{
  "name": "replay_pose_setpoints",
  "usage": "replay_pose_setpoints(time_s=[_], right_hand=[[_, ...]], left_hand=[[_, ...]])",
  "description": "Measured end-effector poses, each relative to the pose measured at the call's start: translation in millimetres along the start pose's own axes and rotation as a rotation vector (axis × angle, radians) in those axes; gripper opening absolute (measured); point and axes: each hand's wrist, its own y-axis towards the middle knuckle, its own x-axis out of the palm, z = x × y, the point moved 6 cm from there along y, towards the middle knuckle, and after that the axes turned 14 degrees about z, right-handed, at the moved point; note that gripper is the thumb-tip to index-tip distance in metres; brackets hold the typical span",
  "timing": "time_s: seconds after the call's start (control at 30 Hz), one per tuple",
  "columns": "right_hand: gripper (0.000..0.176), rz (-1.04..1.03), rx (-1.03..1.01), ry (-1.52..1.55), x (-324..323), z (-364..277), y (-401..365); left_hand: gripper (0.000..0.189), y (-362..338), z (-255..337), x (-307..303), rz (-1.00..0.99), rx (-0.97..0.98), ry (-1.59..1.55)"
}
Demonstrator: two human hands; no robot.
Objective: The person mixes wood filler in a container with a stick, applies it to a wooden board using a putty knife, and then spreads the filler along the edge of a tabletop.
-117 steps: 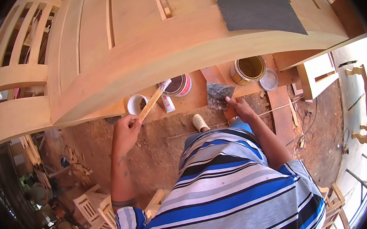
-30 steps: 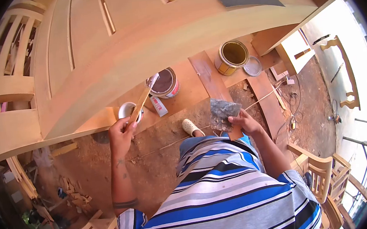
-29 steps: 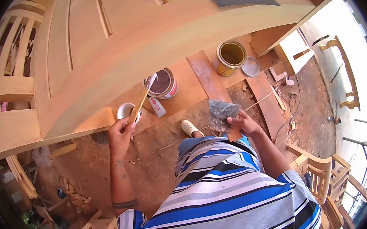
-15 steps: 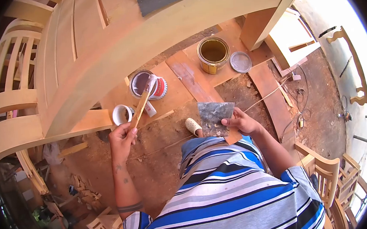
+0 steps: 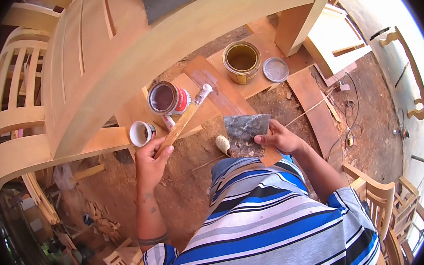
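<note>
My left hand (image 5: pixel 152 159) is closed round the lower end of a wooden stick (image 5: pixel 183 123). A whitish paste coats the stick's far tip, which is out to the right of an open paint can (image 5: pixel 162 98) with a red and white label. In my right hand (image 5: pixel 279 137) is a flat, dark, paste-smeared metal plate (image 5: pixel 248 128), pinched under the thumb. An orange-brown piece (image 5: pixel 271 155) shows below the plate, in the same hand. Close to my left hand stands a small white cup (image 5: pixel 142 133), its inside stained brown.
Beside a round lid (image 5: pixel 275 70) stands a larger open can (image 5: pixel 242 62) of brownish content. A pale wooden furniture frame (image 5: pixel 173 37) arches across the front. Boards, a cable (image 5: pixel 356 115) and sawdust cover the ground; wooden chairs (image 5: pixel 379 198) stand lower right.
The stick's pasty tip has swung right, from over the labelled can to beyond its rim. My left hand has shifted slightly right. My right hand still holds the plate.
</note>
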Motion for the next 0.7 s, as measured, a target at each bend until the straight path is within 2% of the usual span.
replay_pose_setpoints(time_s=[0.07, 0.17, 0.37, 0.7], right_hand=[[0.044, 0.017, 0.0, -0.002, 0.8, -1.9, -2.0], [0.047, 0.026, 0.002, 0.014, 0.1, -1.2, -4.0], [0.051, 0.027, -0.003, -0.016, 4.0, -11.3, -8.3], [0.057, -0.039, 0.096, 0.184, 11.8, -9.6, -10.2]], left_hand=[[0.03, -1.3, 14.8, 7.7, 0.081, 0.107, 0.11], [0.031, -3.2, 40.3, 13.0, 0.158, 0.438, 0.313], [0.044, -6.4, 50.7, 18.8, 0.194, 0.654, 0.363], [0.048, -13.0, 23.4, 29.5, 0.223, 0.613, 0.375]])
